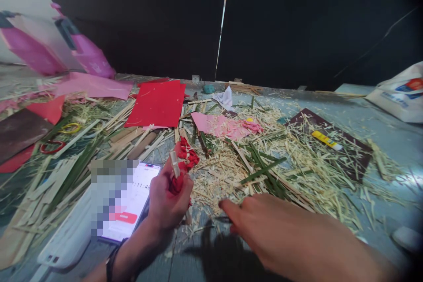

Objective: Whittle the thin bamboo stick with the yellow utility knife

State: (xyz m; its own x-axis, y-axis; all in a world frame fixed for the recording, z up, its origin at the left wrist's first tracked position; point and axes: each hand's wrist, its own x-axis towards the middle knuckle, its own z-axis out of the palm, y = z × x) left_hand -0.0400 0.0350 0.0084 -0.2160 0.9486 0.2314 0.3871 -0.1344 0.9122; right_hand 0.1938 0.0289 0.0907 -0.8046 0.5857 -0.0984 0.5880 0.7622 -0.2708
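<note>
In the head view my left hand (172, 202) is closed around a crumpled red paper piece (187, 155) that looks like folded petals. A pale short bamboo strip (174, 164) stands up between its thumb and fingers. My right hand (251, 216) hovers to the right, above scattered bamboo shavings (214, 180). Its index finger reaches toward the left hand and the other fingers curl under. A thin dark shape shows near its fingertips, but I cannot make out what it is. Close by my left wrist lies a lit phone (145, 185) showing a timer.
Red paper sheets (155, 103) and pink paper (218, 124) lie beyond the hands. Bamboo strips (66, 176), a yellow tape roll (69, 128) and a white power bank-like object (66, 238) are at left. A yellow-handled cutter (325, 139) rests on a dark board (358, 147) at right. Pink spray bottles (89, 55) stand behind.
</note>
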